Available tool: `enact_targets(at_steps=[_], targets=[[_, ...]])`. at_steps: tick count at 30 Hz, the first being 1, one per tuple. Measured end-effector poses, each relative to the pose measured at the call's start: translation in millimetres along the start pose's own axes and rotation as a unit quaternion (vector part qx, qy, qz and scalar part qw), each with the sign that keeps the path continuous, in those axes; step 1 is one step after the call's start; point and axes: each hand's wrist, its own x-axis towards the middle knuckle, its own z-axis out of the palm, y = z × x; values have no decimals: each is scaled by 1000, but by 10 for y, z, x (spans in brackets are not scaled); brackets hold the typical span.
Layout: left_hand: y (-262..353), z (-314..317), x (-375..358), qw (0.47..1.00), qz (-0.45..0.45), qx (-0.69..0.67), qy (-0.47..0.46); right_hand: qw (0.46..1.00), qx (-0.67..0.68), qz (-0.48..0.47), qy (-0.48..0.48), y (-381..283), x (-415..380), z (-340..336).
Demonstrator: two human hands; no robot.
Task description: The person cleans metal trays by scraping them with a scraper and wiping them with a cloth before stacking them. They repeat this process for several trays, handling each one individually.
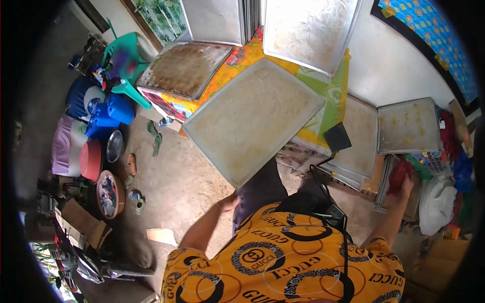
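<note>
My right hand point(405, 185) reaches out to the far right and grips a dark red cloth point(399, 175) beside the stacked trays. My left hand point(230, 202) hangs by my thigh, just below the near corner of a large metal baking tray point(255, 118). It looks empty, with its fingers loosely extended, though they are partly hidden. That tray lies at an angle on a table with a yellow and green floral cover point(323, 96), its near corner jutting past the edge.
A browned tray point(184, 68) lies at the table's left. Upright trays point(308, 30) lean behind. More trays point(353, 136) stand at the right, near a white plastic bag point(437, 204). On the left floor are a red basin point(91, 160), blue jugs point(108, 116) and slippers point(156, 144).
</note>
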Motion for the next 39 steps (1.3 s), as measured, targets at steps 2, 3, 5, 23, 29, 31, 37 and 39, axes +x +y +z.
enact_targets(at_steps=[2, 3, 5, 23, 29, 31, 37, 39], targets=[[-57, 120, 251, 972, 62, -213, 75, 923, -382, -56, 5, -72, -277, -331], [76, 400, 170, 962, 87, -239, 95, 966, -245, -86, 7, 106, -232, -544], [356, 856, -91, 965, 161, -166, 121, 989, 29, -142, 6, 522, 64, -1038], [1745, 546, -675, 322, 118, 912, 224, 990, 78, -86, -84, -464, -913, -26], [2115, 995, -712, 354, 258, 878, 194, 987, 112, -78, -87, -647, -1085, -278], [2437, 1457, -1180, 447, 311, 813, 204, 987, 124, -76, -71, -704, -1085, -342], [2932, 1756, -1924, 664, 593, 298, 345, 946, 289, -65, -131, -1392, -1279, 276], [2993, 1894, -1972, 681, 635, 138, 339, 925, 310, -73, -208, -1689, -1451, 754]])
